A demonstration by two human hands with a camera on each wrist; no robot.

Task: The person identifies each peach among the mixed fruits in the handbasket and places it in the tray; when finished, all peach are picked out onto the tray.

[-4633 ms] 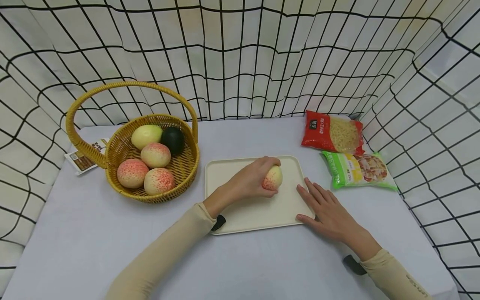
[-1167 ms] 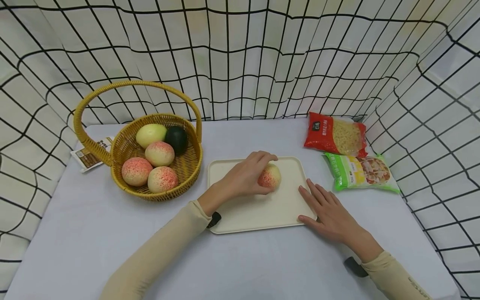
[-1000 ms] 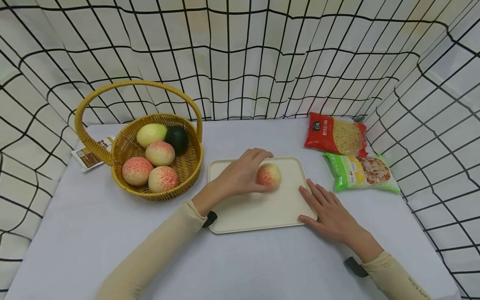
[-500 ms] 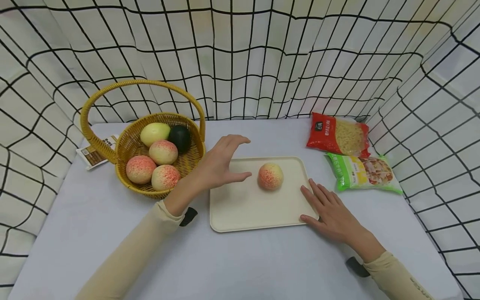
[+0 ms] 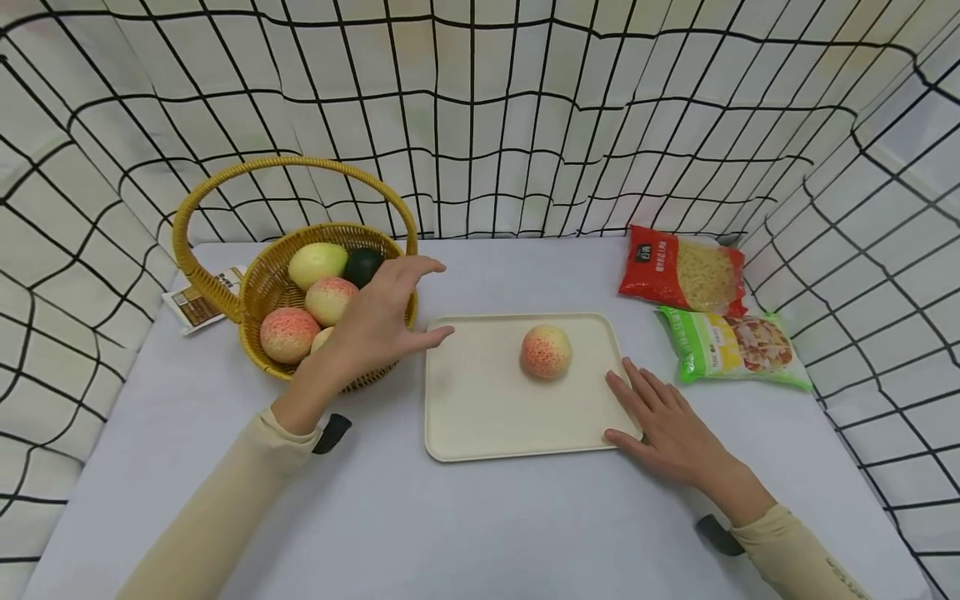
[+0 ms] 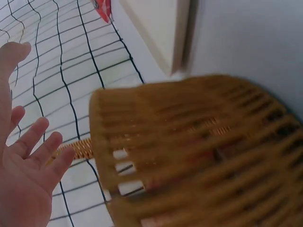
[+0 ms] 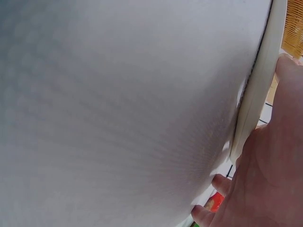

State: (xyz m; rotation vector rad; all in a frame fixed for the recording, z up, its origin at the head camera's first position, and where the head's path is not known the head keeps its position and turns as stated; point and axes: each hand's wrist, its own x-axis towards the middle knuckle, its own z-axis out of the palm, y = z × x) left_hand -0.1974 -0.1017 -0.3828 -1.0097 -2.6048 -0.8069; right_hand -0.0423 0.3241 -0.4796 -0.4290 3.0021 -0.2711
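Observation:
My left hand (image 5: pixel 375 321), fingers spread from the thumb and holding nothing, is over the right part of a wicker basket (image 5: pixel 248 335). Inside lie a yellow-green lemon-like fruit (image 5: pixel 318 265), a dark green avocado-like fruit (image 5: pixel 363 264) and peaches (image 5: pixel 289 335), one mostly hidden by the hand. In the left wrist view, the hand (image 6: pixel 31 172) is beside the basket's woven side (image 6: pixel 189 137). One red-speckled peach (image 5: pixel 546 352) sits on a cream tray (image 5: pixel 487 408). My right hand (image 5: pixel 667 429) rests with straight fingers at the tray's right edge, also visible in the right wrist view.
A red pasta bag (image 5: pixel 682 269) and a green-and-white food packet (image 5: pixel 737 346) lie at the back right. A small brown-and-white packet (image 5: pixel 197 308) is partly under the basket handle (image 5: pixel 296 162). Black netting (image 5: pixel 472 125) surrounds the white table on the back and sides.
My left hand has let go of the peach, leaving it on the tray, and moved left over the basket. The right hand stays at the tray's edge. The head view has shifted slightly.

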